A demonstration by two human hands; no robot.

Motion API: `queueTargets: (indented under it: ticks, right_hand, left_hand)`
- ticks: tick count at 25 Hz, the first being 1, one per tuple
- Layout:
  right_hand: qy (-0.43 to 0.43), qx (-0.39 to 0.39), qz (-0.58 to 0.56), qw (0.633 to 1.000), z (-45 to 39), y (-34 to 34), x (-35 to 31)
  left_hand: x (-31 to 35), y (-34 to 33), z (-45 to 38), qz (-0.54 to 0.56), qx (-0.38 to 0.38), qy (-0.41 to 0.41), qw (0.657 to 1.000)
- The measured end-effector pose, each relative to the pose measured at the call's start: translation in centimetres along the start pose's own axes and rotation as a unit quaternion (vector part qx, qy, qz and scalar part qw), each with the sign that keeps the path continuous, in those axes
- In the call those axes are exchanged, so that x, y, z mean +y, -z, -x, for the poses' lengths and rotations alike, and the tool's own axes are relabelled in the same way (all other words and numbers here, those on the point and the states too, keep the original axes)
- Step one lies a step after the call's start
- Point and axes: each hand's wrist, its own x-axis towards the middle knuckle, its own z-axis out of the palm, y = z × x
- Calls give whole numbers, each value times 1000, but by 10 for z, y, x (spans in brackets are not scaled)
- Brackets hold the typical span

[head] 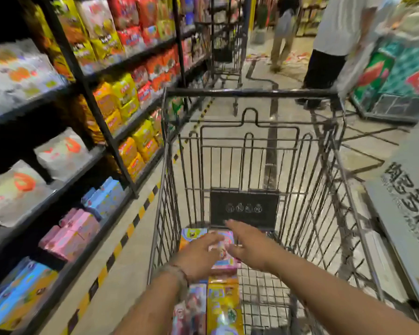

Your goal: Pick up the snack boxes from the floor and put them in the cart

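A wire shopping cart (252,93) stands in front of me in a store aisle. Several snack boxes lie along the left side of its bottom: an orange box (191,236), a pink box (224,258), a yellow box (224,308) and a multicoloured box (191,308) nearest me. Both of my arms reach down into the cart. My left hand (198,255) hovers over the pink box with fingers spread and relaxed. My right hand (246,240) is beside it, fingers straight, holding nothing. The picture is blurred by motion.
Black shelves (87,165) filled with snack bags and boxes line the left. A second cart (225,52) stands farther down the aisle. Two people (329,44) stand ahead at the right. A green display (397,76) and a printed board (411,194) sit at the right.
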Motion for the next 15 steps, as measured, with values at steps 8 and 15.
queueTargets:
  ticks: [8,15]
  right_hand:
    - [69,129,33,989,81,188,-140]
    - [171,168,52,969,150,268,-235]
  left_hand:
    - [124,184,129,-103,131,-158,973]
    - [173,255,276,-174,198,-205,943]
